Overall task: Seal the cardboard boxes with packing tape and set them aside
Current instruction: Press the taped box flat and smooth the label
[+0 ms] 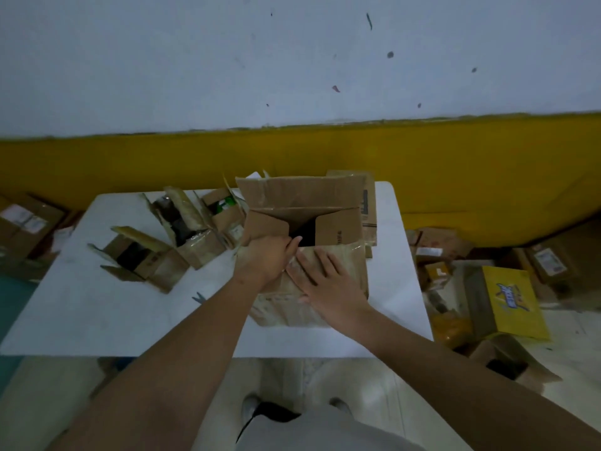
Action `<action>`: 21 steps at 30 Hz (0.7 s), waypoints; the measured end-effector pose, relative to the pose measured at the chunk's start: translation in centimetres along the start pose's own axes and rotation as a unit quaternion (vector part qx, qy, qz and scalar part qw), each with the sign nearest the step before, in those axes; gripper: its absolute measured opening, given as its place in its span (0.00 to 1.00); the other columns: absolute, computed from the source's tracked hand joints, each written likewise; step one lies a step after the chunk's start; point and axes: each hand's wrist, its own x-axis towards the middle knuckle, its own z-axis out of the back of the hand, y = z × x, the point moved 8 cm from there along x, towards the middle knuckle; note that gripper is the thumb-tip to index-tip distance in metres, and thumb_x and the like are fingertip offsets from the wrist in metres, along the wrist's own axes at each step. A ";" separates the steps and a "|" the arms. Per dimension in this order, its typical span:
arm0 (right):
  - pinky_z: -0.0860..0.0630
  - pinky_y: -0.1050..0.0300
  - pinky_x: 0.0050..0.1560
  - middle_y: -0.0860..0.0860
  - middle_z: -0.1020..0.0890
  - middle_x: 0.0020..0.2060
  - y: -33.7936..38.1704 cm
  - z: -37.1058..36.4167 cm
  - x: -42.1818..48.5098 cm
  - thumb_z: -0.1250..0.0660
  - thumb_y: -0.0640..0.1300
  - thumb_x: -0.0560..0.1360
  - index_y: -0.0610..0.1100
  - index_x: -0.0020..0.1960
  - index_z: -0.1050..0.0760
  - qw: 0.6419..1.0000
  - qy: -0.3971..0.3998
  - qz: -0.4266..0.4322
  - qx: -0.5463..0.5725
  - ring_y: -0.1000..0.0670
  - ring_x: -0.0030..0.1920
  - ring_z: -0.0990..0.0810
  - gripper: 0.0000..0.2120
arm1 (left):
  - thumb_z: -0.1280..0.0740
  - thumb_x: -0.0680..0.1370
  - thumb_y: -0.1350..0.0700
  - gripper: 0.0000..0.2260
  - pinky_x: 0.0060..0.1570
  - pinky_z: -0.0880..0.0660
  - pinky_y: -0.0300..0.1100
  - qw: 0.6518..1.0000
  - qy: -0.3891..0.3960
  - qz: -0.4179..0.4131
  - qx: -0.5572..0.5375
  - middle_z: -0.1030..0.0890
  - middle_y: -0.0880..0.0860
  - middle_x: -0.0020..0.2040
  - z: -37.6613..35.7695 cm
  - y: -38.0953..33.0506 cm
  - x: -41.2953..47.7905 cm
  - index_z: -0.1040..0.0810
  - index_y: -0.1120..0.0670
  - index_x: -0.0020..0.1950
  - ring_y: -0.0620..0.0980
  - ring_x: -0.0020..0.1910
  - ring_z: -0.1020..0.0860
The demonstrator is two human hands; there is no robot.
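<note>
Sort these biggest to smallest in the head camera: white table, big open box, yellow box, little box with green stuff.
1. white table
2. big open box
3. yellow box
4. little box with green stuff
The last two lie at different distances, so their real sizes are unsure.

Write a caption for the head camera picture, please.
Box closing: left hand grips a side flap, right hand presses the near flap of an open box on a table.

Packing room: white table (97, 307), floor-strewn cardboard boxes (29, 222).
</note>
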 end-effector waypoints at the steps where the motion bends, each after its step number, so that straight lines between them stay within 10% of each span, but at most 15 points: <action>1: 0.44 0.36 0.73 0.43 0.36 0.76 -0.2 -0.3 0.0 0.35 0.55 0.76 0.48 0.78 0.44 0.999 0.027 0.022 0.014 0.30 0.72 0.37 0.35 | 0.48 0.84 0.44 0.21 0.38 0.29 0.47 1.000 -0.018 0.000 -0.003 0.21 0.53 0.36 0.2 0.0 -0.1 0.23 0.54 0.41 0.52 0.36 0.23; 5: 0.37 0.38 0.72 0.49 0.35 0.75 -3.3 3.1 -0.8 0.41 0.50 0.77 0.51 0.75 0.36 0.982 -0.002 0.074 0.174 0.41 0.75 0.39 0.26 | 0.49 0.83 0.45 0.17 0.55 0.32 0.50 0.992 -0.094 -0.005 0.084 0.21 0.53 0.52 1.6 0.4 -0.9 0.24 0.52 0.55 0.54 0.53 0.26; 10: 0.41 0.43 0.74 0.47 0.43 0.78 -13.8 10.7 0.5 0.42 0.58 0.80 0.49 0.79 0.44 0.951 -0.213 -0.205 0.090 0.42 0.77 0.43 0.30 | 0.50 0.80 0.36 0.31 0.67 0.38 0.57 0.978 -0.116 0.167 0.052 0.34 0.58 0.72 0.8 3.9 -4.2 0.36 0.56 0.74 0.60 0.70 0.38; 15: 0.29 0.42 0.65 0.47 0.32 0.73 -15.5 10.2 6.4 0.51 0.63 0.81 0.52 0.77 0.39 0.967 -0.060 -0.202 0.146 0.41 0.72 0.33 0.28 | 0.44 0.79 0.38 0.39 0.72 0.39 0.53 0.974 -0.121 0.184 -0.056 0.47 0.59 0.78 0.5 4.3 -4.7 0.59 0.56 0.80 0.59 0.76 0.45; 18: 0.24 0.46 0.52 0.49 0.19 0.54 -13.6 10.9 6.9 0.51 0.58 0.83 0.50 0.61 0.23 0.978 -0.035 -0.140 0.152 0.46 0.54 0.22 0.22 | 0.39 0.78 0.43 0.41 0.72 0.38 0.55 0.968 -0.165 0.172 -0.081 0.50 0.58 0.79 1.5 4.0 -5.4 0.60 0.57 0.80 0.59 0.77 0.47; 21: 0.31 0.47 0.61 0.52 0.23 0.62 -10.9 8.3 5.8 0.55 0.60 0.82 0.55 0.66 0.26 0.994 -0.006 -0.063 0.085 0.47 0.60 0.28 0.24 | 0.43 0.78 0.47 0.36 0.71 0.36 0.55 0.960 -0.226 0.156 -0.060 0.52 0.57 0.80 2.8 3.3 -6.2 0.57 0.57 0.80 0.59 0.78 0.49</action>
